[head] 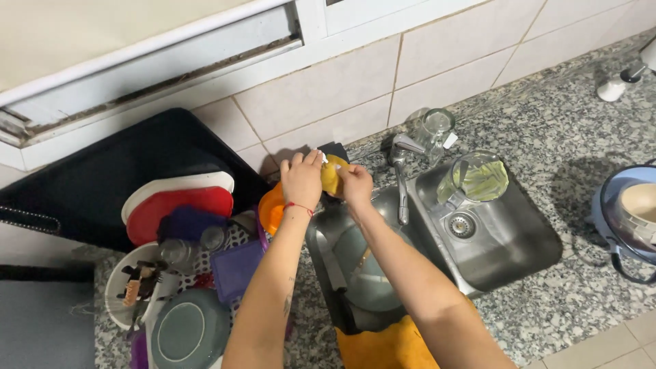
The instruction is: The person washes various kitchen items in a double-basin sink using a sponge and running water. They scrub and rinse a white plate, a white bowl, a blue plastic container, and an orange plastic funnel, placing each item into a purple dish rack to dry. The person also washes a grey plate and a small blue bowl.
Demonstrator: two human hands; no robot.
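My left hand (301, 176) and my right hand (356, 183) meet at the back edge of the steel sink (519, 246), both closed on a small yellow sponge-like thing (331, 173). A dark object (336, 149) sits just behind it against the tiled wall. Below my arms, in the left basin, lie a grey plate (365, 270) and a knife (330, 263). The tap (402, 178) stands just right of my right hand.
A glass jug (476, 179) sits in the right basin, a glass mug (436, 128) behind the tap. At left, a drying rack holds a red and white lid (179, 205), purple containers (236, 270), a grey plate (188, 331) and cutlery. A black tray (102, 178) leans on the wall. An appliance (632, 212) stands at right.
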